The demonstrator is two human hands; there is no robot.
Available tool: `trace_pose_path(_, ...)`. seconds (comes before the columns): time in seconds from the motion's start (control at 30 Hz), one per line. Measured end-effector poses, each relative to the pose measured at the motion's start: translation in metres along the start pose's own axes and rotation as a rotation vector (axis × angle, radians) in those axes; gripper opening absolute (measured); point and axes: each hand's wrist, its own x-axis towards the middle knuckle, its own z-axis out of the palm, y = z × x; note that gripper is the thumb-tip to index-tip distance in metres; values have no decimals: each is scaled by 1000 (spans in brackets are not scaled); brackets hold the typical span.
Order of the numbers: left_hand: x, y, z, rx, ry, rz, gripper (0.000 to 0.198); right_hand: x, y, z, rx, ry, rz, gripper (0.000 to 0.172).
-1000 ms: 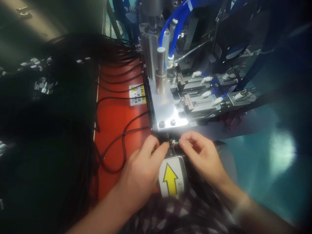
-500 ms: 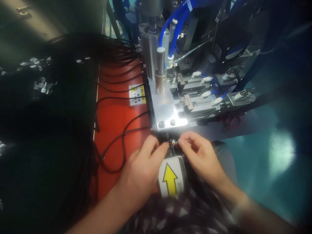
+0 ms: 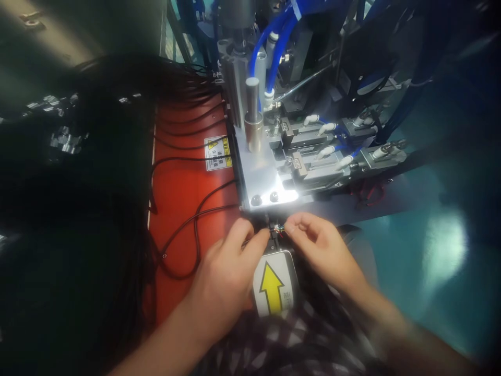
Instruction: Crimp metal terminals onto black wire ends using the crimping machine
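Thin coloured wires point(image 3: 278, 228) run between the fingertips of my two hands, just below the front edge of the metal plate point(image 3: 260, 177). They come out at the thumb and fingers of my left hand point(image 3: 230, 261), which is closed on the cable they belong to; the cable itself is mostly hidden by the hand. My right hand point(image 3: 319, 243) pinches the free wire ends between thumb and forefinger, its other fingers curled. Directly under the wires is a dark fixture point(image 3: 274, 243), partly covered by my fingers.
Black cables point(image 3: 198, 224) loop over the orange-red surface point(image 3: 176, 183) at left, which bears a warning label point(image 3: 218, 153). A white plate with a yellow arrow point(image 3: 272, 287) lies near my body. Pneumatic cylinders point(image 3: 324, 151) and blue hoses point(image 3: 277, 52) stand beyond.
The view has shifted slightly, moving the machine a little to the left in the picture. Both hands keep nearly the same place and grip around the coloured wires.
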Motion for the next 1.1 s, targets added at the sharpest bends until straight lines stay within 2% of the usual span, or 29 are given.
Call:
trace_pose_path(0.3, 0, -2, 3, -10, 38, 11, 31, 3, -1, 4, 83, 50, 23, 18)
trace_pose_path(0.47, -2, -2, 3, -13, 31, 5, 30, -4, -1, 0, 158, -10, 78, 23)
trace_pose_path(0.57, -3, -1, 3, -12, 25, -8, 30, -9, -1, 2, 174, 10, 104, 21)
trace_pose_path(0.83, 0, -1, 2, -4, 34, -12, 30, -10, 2, 9, 75, 133, -64, 13)
trace_pose_path(1.1, -2, -2, 2, -20, 8, -18, 31, -8, 0, 8, 64, 138, -81, 12)
